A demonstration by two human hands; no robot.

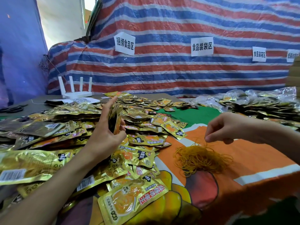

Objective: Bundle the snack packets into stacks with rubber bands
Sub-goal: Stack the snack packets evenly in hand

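Observation:
My left hand (105,132) holds a small upright stack of gold snack packets (115,118) above the big loose heap of gold packets (65,127) that covers the left half of the table. My right hand (222,127) hovers over a tangled pile of yellow rubber bands (201,157) on the orange cloth, thumb and forefinger pinched on a thin band lifted from the pile. One large packet (129,202) lies face up at the near edge.
A white router (76,93) with several antennas stands at the back left beside a printed sheet. Clear plastic bags and more packets (259,103) pile up at the back right. A striped tarp with paper signs (125,43) walls the back.

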